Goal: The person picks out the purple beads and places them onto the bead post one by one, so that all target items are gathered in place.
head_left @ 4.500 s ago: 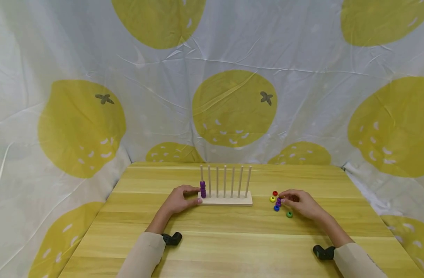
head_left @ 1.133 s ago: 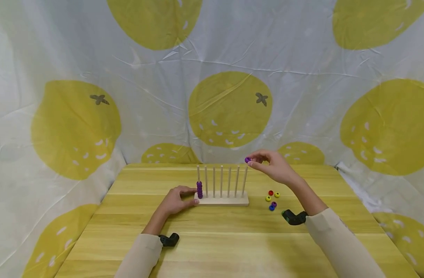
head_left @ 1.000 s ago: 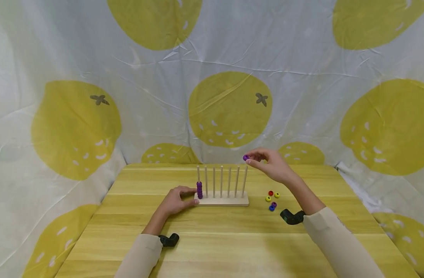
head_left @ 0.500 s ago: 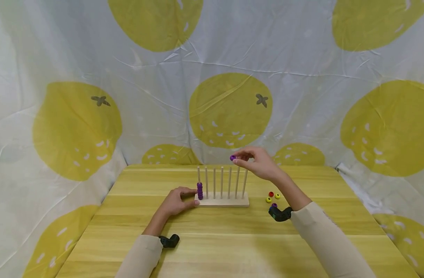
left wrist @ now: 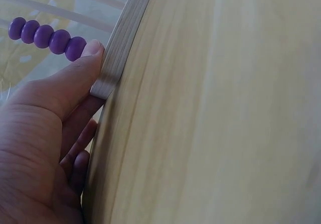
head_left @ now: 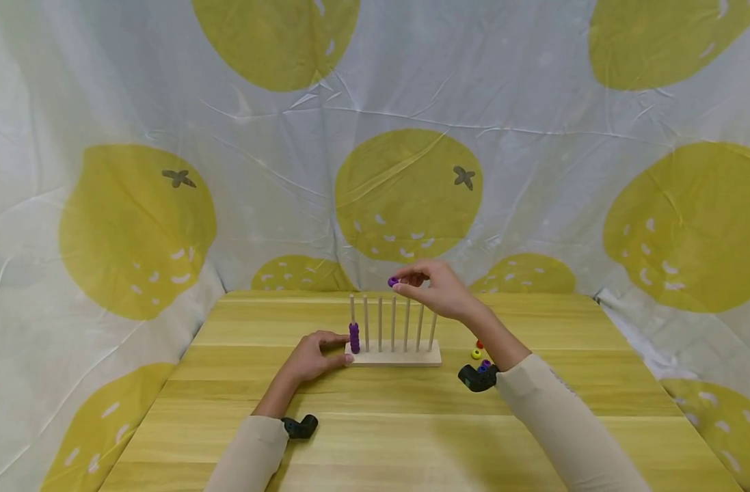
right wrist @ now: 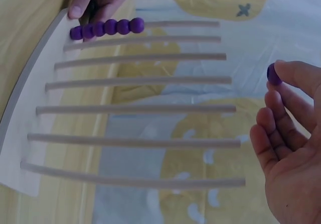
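Observation:
My left hand point(head_left: 310, 357) grips the left end of a wooden peg stand's base point(head_left: 399, 355), thumb at its front edge. On the leftmost peg sits a stack of several purple beads point(head_left: 354, 338), close to that thumb in the left wrist view; the other pegs are bare. Between thumb and index finger, my right hand point(head_left: 439, 290) pinches a purple bead point(head_left: 392, 281). That bead hangs above the middle pegs, apart from their tips; the right wrist view shows the held bead point(right wrist: 274, 74) off the peg ends, the other fingers loosely bent.
Right of the stand lie loose beads on the table point(head_left: 375, 444): yellow point(head_left: 476, 354), red point(head_left: 480, 344), purple point(head_left: 486, 363) and blue point(head_left: 482, 370), partly hidden by my right forearm and black wrist camera point(head_left: 478, 378). A lemon-print curtain point(head_left: 276, 191) hangs behind.
My right hand has taken a purple bead from the loose beads, lifted it and carried it leftward over the pegs. My left hand has stayed on the stand's end.

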`<control>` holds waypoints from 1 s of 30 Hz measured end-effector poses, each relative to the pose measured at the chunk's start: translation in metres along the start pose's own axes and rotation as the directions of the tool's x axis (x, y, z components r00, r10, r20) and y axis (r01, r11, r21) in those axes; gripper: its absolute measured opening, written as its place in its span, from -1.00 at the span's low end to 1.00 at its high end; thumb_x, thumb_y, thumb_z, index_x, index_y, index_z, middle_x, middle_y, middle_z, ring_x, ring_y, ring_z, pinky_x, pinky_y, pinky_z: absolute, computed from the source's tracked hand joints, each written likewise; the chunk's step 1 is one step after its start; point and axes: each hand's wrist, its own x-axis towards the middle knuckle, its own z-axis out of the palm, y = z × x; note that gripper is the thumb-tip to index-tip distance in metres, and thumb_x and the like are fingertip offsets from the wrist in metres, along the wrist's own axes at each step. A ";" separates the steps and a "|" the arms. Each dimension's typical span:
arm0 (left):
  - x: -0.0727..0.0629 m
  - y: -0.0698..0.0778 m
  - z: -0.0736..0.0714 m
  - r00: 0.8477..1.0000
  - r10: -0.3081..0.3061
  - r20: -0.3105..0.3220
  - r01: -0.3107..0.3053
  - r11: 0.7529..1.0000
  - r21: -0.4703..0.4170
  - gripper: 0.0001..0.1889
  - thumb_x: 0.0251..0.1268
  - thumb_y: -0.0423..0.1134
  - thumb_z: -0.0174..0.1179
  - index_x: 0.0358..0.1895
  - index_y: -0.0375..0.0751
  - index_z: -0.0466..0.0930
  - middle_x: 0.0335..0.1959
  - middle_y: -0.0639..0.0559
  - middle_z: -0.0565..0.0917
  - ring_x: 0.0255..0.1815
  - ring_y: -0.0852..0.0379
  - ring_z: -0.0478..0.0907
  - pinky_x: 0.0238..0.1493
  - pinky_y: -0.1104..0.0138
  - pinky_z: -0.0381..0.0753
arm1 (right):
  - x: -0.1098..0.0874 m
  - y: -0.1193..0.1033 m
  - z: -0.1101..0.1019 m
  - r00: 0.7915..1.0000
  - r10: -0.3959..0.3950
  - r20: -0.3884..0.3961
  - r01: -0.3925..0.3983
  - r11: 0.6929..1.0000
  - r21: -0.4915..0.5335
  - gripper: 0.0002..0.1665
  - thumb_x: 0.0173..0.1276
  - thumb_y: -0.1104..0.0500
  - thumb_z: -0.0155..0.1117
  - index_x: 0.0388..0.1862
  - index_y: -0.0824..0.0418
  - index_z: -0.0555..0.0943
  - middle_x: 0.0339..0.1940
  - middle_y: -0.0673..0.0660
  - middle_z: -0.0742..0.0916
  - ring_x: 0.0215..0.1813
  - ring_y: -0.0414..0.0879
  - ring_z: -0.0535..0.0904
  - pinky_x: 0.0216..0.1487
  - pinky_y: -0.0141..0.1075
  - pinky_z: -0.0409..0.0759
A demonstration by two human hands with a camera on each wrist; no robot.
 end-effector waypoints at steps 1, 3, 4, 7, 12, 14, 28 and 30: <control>0.000 0.000 0.000 1.000 0.000 0.000 0.000 1.000 0.001 -0.48 0.16 0.14 0.50 0.20 0.14 0.73 0.23 -0.01 0.71 0.38 -0.16 0.53 0.44 -0.13 0.44 | 0.002 -0.001 0.002 1.000 -0.003 0.005 0.003 1.000 -0.005 -0.72 0.49 0.00 0.35 0.07 0.05 0.77 -0.23 -0.02 0.74 -0.17 -0.10 0.61 -0.10 -0.19 0.61; 0.000 -0.001 0.001 1.000 0.002 0.000 -0.002 1.000 0.003 -0.48 0.17 0.15 0.50 0.20 0.14 0.73 0.22 0.00 0.71 0.37 -0.15 0.54 0.44 -0.13 0.44 | 0.005 -0.002 0.006 1.000 -0.008 0.015 0.008 1.000 -0.008 -0.71 0.50 0.01 0.34 0.08 0.08 0.77 -0.22 -0.02 0.75 -0.17 -0.11 0.61 -0.09 -0.20 0.61; 0.000 -0.002 0.001 1.000 0.002 0.000 -0.002 1.000 0.003 -0.48 0.16 0.15 0.50 0.20 0.14 0.73 0.22 0.00 0.71 0.37 -0.15 0.54 0.44 -0.13 0.45 | 0.007 -0.003 0.008 1.000 -0.010 0.020 0.010 1.000 -0.011 -0.71 0.50 0.01 0.34 0.08 0.08 0.77 -0.22 -0.02 0.75 -0.17 -0.11 0.61 -0.09 -0.21 0.61; 0.001 -0.002 0.002 1.000 0.008 -0.001 -0.008 1.000 0.001 -0.48 0.16 0.15 0.50 0.20 0.14 0.73 0.21 0.01 0.72 0.36 -0.13 0.56 0.43 -0.11 0.46 | 0.011 -0.006 0.012 0.999 -0.021 0.030 0.021 1.000 -0.014 -0.70 0.50 -0.01 0.33 0.08 0.07 0.77 -0.21 -0.02 0.75 -0.16 -0.12 0.60 -0.07 -0.21 0.61; 0.002 -0.001 0.000 1.000 0.013 -0.004 -0.013 1.000 0.003 -0.49 0.15 0.16 0.50 0.19 0.15 0.74 0.20 0.01 0.72 0.34 -0.13 0.57 0.42 -0.11 0.47 | 0.018 -0.008 0.020 0.999 -0.032 0.037 0.033 0.999 -0.023 -0.73 0.49 0.01 0.34 0.06 0.06 0.78 -0.19 -0.03 0.76 -0.16 -0.14 0.62 -0.08 -0.22 0.63; 0.002 -0.001 0.000 1.000 0.013 -0.003 -0.013 1.000 0.003 -0.49 0.15 0.16 0.50 0.18 0.17 0.74 0.19 0.02 0.73 0.34 -0.13 0.57 0.42 -0.11 0.47 | 0.021 -0.009 0.024 0.999 -0.031 0.043 0.032 0.999 -0.020 -0.73 0.49 0.03 0.35 0.05 0.07 0.79 -0.20 -0.02 0.76 -0.17 -0.13 0.62 -0.08 -0.20 0.64; 0.002 -0.001 -0.001 1.000 0.019 0.008 -0.019 1.000 -0.002 -0.49 0.16 0.17 0.50 0.19 0.17 0.73 0.18 0.06 0.73 0.34 -0.11 0.57 0.41 -0.10 0.48 | 0.036 -0.016 0.045 0.996 -0.025 0.091 0.028 0.999 -0.025 -0.74 0.50 0.04 0.34 0.05 0.08 0.79 -0.21 -0.03 0.75 -0.17 -0.16 0.61 -0.10 -0.28 0.63; 0.002 -0.001 -0.001 1.000 0.025 0.007 -0.025 1.000 0.002 -0.49 0.17 0.17 0.49 0.19 0.16 0.73 0.18 0.05 0.74 0.34 -0.12 0.57 0.40 -0.11 0.49 | 0.038 -0.018 0.047 0.995 -0.026 0.092 0.030 0.999 -0.044 -0.73 0.50 0.02 0.33 0.04 0.08 0.80 -0.21 -0.03 0.75 -0.17 -0.16 0.60 -0.10 -0.29 0.62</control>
